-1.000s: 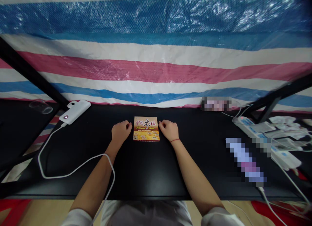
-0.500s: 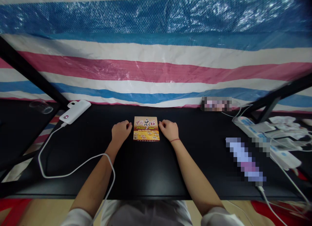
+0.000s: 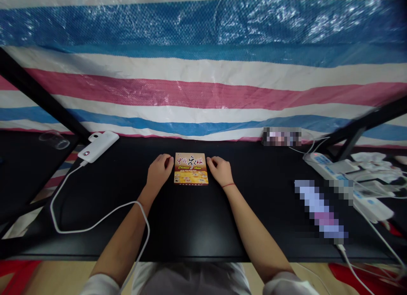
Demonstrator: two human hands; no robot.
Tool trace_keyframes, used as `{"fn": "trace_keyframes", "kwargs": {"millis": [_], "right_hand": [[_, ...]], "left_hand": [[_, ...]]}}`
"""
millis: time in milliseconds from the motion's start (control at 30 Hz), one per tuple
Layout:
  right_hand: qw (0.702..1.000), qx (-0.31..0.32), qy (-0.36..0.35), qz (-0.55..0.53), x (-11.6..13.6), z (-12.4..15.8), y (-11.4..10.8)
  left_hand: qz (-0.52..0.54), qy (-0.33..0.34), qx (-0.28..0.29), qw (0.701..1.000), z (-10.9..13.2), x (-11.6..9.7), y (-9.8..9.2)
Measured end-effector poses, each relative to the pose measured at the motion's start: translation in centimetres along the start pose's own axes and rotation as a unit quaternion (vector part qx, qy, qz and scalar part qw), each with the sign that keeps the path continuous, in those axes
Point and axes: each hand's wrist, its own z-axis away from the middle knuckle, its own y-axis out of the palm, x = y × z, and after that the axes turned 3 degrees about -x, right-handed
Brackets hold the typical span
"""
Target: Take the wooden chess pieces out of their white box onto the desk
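Note:
A small flat orange and yellow chess box with red lettering lies on the black table, straight ahead of me. My left hand sits at its left side, fingers curled, fingertips against the box's upper left edge. On the other side, my right hand is curled the same way, touching the box's right edge. A red thread circles my right wrist. The box lies flat between both hands.
A white power bank lies at the back left; its white cable loops across the table to my left forearm. White power strips and cables crowd the right side. A clear glass sits far left. A striped tarp hangs behind.
My left hand has slid slightly right, closing against the box's left edge. The box and my right hand have hardly moved.

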Motion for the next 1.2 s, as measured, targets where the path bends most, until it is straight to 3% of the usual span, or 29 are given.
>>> {"fn": "trace_keyframes", "kwargs": {"millis": [133, 333, 433, 567, 667, 767, 833, 967, 1067, 1133, 1200], "right_hand": [[0.996, -0.003, 0.019, -0.089, 0.8, 0.4, -0.1], [0.946, -0.017, 0.074, -0.316, 1.9, 0.7, -0.9], [0.924, -0.027, 0.03, -0.381, 3.0, 1.2, -1.2], [0.923, -0.025, -0.07, -0.378, 4.5, 2.0, -1.6], [0.922, -0.015, -0.121, -0.366, 5.1, 2.5, -1.8], [0.933, -0.03, -0.105, -0.342, 4.7, 2.3, -1.5], [0.939, -0.052, -0.065, -0.334, 4.0, 2.0, -1.1], [0.942, -0.076, 0.015, -0.327, 2.5, 1.3, 0.0], [0.943, -0.066, 0.041, -0.324, 1.9, 1.1, 0.3], [0.944, -0.067, 0.035, -0.321, 2.0, 1.2, 0.2], [0.949, -0.08, 0.011, -0.306, 2.4, 1.4, -0.1]], "left_hand": [[0.068, 0.11, 0.012, 0.992, 0.8, -1.0, 0.3], [0.02, 0.116, 0.01, 0.993, 1.8, -2.2, 0.5], [0.015, 0.156, -0.026, 0.987, 2.3, -2.8, 0.3], [0.037, 0.249, -0.047, 0.967, 2.9, -3.6, 0.1], [0.056, 0.28, -0.054, 0.957, 3.0, -4.0, -0.3], [0.047, 0.252, -0.049, 0.965, 2.9, -4.0, -0.7], [0.013, 0.196, -0.036, 0.98, 2.8, -3.7, -0.8], [-0.05, 0.099, 0.047, 0.993, 2.9, -2.8, -0.6], [-0.049, 0.109, 0.105, 0.987, 2.8, -2.2, -0.7], [-0.032, 0.111, 0.098, 0.989, 2.5, -1.8, -1.1], [0.009, 0.122, 0.056, 0.991, 2.0, -1.3, -1.8]]}}
